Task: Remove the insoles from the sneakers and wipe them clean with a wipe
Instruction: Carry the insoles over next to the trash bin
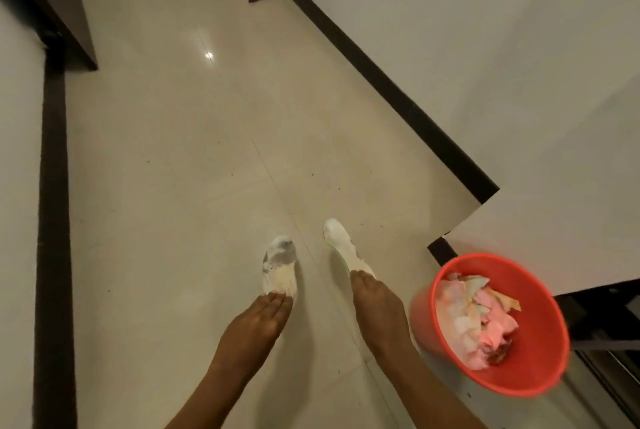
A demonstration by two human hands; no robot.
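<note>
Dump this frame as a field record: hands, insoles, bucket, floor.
left hand: holds stained insole by its near end
right hand: grips white insole by its near end
stained insole: grey marks at the far end, pale elsewhere
bucket: red, on the floor right of the right hand
bucket contents: crumpled pale and pink scraps
sneakers: not in view
floor: pale glossy tiles
</note>
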